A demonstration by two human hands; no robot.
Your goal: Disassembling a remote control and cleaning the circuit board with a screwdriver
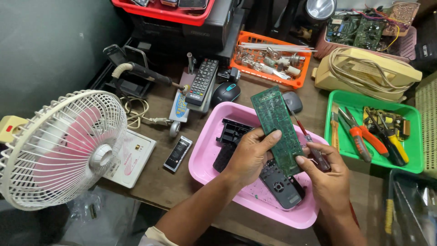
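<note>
My left hand grips a long green circuit board by its lower left edge and holds it upright over a pink tray. My right hand pinches the board's lower right corner and also holds a thin screwdriver that points up and away. Under the board, in the tray, lie black remote shell parts and a dark remote front with buttons.
A white table fan stands at left. A black remote, a computer mouse and a small battery lie on the table. A green tray with pliers sits right; an orange basket and a cream telephone stand behind.
</note>
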